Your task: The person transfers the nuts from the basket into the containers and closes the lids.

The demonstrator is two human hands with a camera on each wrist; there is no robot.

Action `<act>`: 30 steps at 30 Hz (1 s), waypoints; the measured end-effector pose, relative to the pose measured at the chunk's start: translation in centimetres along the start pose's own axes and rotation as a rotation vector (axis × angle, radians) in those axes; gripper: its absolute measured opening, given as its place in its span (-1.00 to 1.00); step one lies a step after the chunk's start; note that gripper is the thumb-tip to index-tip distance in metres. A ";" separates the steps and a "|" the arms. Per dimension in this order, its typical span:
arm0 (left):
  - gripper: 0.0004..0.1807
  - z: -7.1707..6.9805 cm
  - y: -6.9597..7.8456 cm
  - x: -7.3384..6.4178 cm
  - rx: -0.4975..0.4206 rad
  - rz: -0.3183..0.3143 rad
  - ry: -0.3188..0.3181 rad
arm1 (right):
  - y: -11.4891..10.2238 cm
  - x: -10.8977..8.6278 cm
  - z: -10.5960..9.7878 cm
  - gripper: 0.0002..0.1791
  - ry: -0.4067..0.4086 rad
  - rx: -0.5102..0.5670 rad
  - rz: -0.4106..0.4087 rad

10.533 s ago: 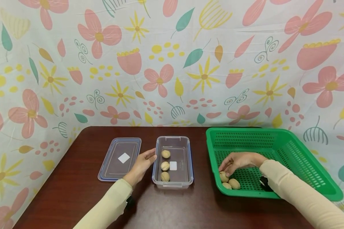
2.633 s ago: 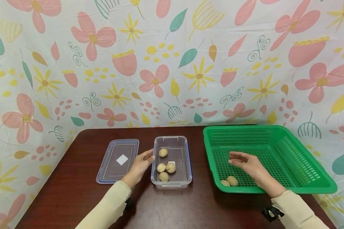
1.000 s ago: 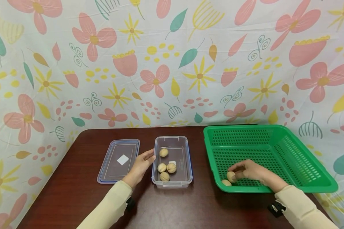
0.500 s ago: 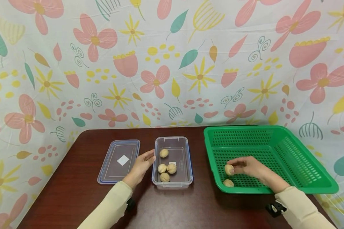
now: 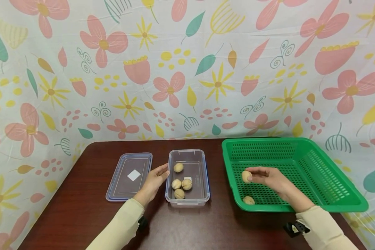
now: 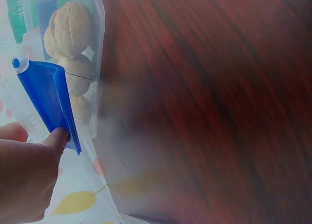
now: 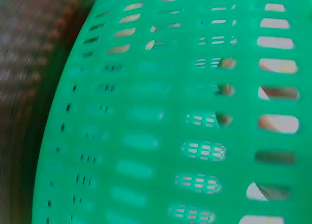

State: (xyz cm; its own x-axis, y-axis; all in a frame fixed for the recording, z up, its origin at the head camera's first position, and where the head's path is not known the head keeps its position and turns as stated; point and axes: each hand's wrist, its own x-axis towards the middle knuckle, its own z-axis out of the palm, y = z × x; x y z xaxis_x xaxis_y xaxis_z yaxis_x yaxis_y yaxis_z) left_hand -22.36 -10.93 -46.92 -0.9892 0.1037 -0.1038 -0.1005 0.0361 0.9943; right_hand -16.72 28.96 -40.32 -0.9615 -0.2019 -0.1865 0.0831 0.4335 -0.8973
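Note:
My right hand [image 5: 270,178] pinches a walnut [image 5: 246,176] between thumb and fingers, raised over the left part of the green basket [image 5: 300,208]. Another walnut [image 5: 248,200] lies in the basket's near left corner. My left hand [image 5: 153,182] touches the left side of a clear plastic food container [image 5: 188,201], its fingers fairly straight. In the left wrist view a fingertip rests on the container's blue latch [image 6: 46,94]. Several walnuts [image 5: 186,184] lie inside the container, mostly toward its near left. The right wrist view shows only the perforated basket wall [image 7: 161,126]; the hand is hidden there.
Left of the container, a clear lid [image 5: 128,187] with a blue edge and a white label lies flat on the dark wooden table [image 5: 187,229]. Behind the table hangs a flower-patterned cloth [image 5: 175,114]. The basket stands at the right, its walls raised.
Since ten seconds ago one walnut was added to the container. Over the last second my right hand took a walnut from the basket's corner and lifted it; my left hand stayed put.

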 end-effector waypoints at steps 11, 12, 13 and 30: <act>-0.50 0.0 0.3 -0.3 0.004 -0.004 -0.006 | -1.8 -0.1 0.8 -0.30 0.081 0.156 -0.013; -0.50 0.0 0.3 -0.3 0.003 -0.004 -0.006 | -2.1 -0.1 1.0 -0.30 0.086 0.163 -0.020; -0.51 0.0 0.2 -0.3 0.001 -0.006 -0.006 | -2.3 -0.2 1.1 -0.29 0.090 0.171 -0.025; -0.51 0.0 0.0 -0.1 -0.019 0.009 -0.007 | -7.0 0.6 5.8 -0.36 0.148 0.294 -0.075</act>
State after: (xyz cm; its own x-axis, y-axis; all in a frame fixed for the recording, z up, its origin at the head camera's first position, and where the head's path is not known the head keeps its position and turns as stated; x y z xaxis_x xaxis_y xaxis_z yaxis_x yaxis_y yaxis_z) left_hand -22.21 -10.91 -46.87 -0.9893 0.1109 -0.0952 -0.0941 0.0159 0.9954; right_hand -16.33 20.76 -36.48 -0.9936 -0.0844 -0.0745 0.0616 0.1464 -0.9873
